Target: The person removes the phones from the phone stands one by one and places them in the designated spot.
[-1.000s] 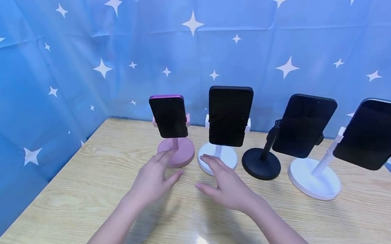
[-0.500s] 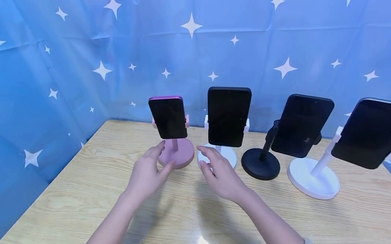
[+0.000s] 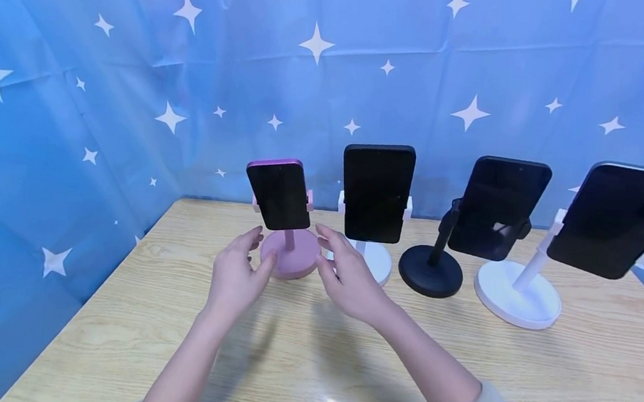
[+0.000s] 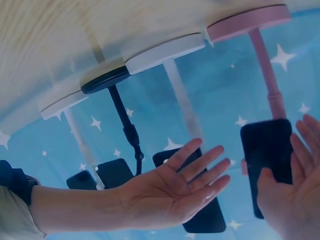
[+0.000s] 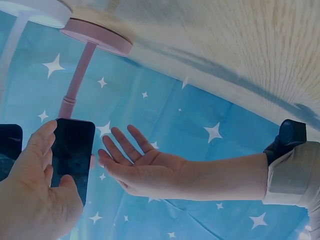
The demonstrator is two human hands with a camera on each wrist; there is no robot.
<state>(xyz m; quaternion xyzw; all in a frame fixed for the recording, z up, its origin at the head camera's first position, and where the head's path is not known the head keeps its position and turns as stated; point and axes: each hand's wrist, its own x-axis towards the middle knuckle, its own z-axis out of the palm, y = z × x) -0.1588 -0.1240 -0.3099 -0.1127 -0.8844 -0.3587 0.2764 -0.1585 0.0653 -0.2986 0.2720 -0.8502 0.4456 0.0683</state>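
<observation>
My left hand (image 3: 235, 278) is near the left side of a pink phone stand (image 3: 299, 259), fingers loosely bent and holding nothing. On the stand's other side is my right hand (image 3: 347, 283), its relaxed fingers pointing toward the pink stand and covering part of a white stand's base (image 3: 377, 263). A phone with a purple edge (image 3: 279, 194) sits in the pink stand's clamp, its dark screen facing me. In the left wrist view, both palms face up with spread fingers, and the left fingers overlap the phone (image 4: 267, 157). The right wrist view has my right fingers overlapping the same phone (image 5: 75, 145).
A black phone (image 3: 376, 190) stands in the white stand. Farther right are a black stand (image 3: 429, 274) with a phone (image 3: 498, 206) and another white stand (image 3: 518, 300) with a larger-looking phone (image 3: 620, 219). Behind the wooden table (image 3: 126, 324) hangs a blue star-patterned cloth (image 3: 264, 77).
My right hand has moved left, from in front of the white stand toward the pink one. My left hand has drawn slightly left, now beside the pink base. The stands and phones stay put.
</observation>
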